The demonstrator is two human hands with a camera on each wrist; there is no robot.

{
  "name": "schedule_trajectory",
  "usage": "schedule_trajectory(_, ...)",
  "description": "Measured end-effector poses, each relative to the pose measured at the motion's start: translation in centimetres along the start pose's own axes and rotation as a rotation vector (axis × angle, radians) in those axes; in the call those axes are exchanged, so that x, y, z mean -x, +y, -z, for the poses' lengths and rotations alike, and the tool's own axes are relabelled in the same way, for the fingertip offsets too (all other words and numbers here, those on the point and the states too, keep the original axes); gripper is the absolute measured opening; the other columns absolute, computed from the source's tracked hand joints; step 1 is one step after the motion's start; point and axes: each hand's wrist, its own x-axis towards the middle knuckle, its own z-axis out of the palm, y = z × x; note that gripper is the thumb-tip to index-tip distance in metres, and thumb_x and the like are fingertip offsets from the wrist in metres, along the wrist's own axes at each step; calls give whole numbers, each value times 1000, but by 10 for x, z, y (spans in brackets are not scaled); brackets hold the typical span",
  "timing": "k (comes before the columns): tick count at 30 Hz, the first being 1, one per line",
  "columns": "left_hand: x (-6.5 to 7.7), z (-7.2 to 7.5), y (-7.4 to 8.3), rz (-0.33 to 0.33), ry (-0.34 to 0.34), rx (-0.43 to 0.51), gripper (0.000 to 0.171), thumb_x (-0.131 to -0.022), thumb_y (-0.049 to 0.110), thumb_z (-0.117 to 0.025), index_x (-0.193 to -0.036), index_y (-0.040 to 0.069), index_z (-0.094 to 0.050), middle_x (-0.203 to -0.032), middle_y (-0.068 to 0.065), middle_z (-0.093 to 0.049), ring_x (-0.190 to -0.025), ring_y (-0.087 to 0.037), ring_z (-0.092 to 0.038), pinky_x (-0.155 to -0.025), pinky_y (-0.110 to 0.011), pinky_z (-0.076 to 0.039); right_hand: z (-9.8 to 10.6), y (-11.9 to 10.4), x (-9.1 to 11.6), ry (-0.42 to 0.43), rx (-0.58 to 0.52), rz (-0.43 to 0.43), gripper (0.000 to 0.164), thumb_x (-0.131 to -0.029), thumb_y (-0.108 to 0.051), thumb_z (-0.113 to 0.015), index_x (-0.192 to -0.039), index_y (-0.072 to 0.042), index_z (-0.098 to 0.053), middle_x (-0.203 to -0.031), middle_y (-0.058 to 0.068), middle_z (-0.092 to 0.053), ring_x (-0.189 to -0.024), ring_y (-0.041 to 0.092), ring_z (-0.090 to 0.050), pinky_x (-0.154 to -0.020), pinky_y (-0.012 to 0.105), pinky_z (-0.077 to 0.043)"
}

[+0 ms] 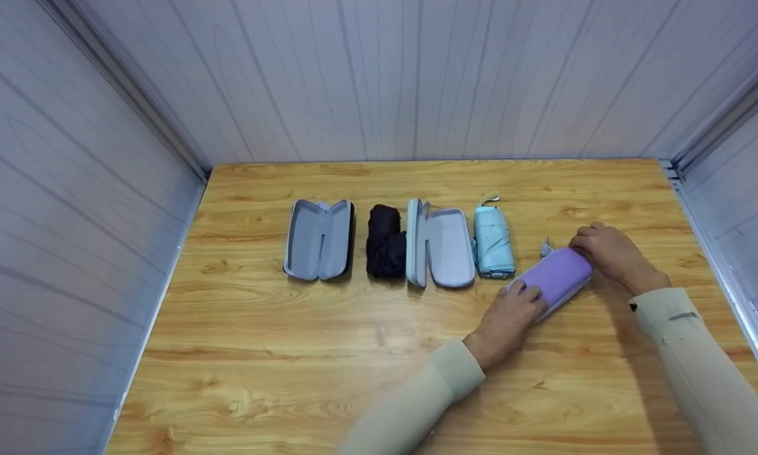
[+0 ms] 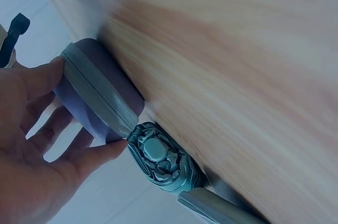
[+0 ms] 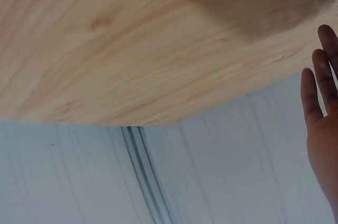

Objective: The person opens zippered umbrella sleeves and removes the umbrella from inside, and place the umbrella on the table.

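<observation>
A closed purple zip case (image 1: pixel 557 276) with a grey zipped band lies diagonally on the table's right side. My left hand (image 1: pixel 509 317) grips its near end, the thumb against the zipped band and fingers around the side in the left wrist view. At its far right end is my right hand (image 1: pixel 609 251), fingertips right at the corner; whether they pinch anything I cannot tell. Three fingers of that hand (image 3: pixel 323 97) extend at the edge of the right wrist view, thumb out of sight. A grey strap (image 1: pixel 546 247) sticks up from the case's far side.
Left of the purple case lie a folded light-blue umbrella (image 1: pixel 494 240), an open pale-blue case (image 1: pixel 451 246), a black folded fabric bundle (image 1: pixel 385 243) and an open dark case with grey lining (image 1: pixel 319 240). Panel walls (image 1: pixel 379 82) border the wooden table (image 1: pixel 277 366).
</observation>
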Motion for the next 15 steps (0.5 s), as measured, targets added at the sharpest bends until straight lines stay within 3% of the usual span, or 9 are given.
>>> schedule_trajectory(7,-1,-2,3,22,33,-49,32,-105,20,-66,-135,30,-70,-134,10,-62,-125,-13,-54,-99,-31,-52,-8,3,15,133,24,15,14,-88,10,-75,-100,2,-79,-97,17,-72,-93,40,-65,-80,56,-56)
schedule_trajectory(15,0,-5,6,51,56,-38,29,-104,20,-67,-132,28,-71,-131,9,-62,-122,-13,-55,-98,-31,-52,-15,-2,26,239,15,-14,15,-86,11,-77,-98,2,-78,-98,17,-72,-96,41,-64,-80,59,-53)
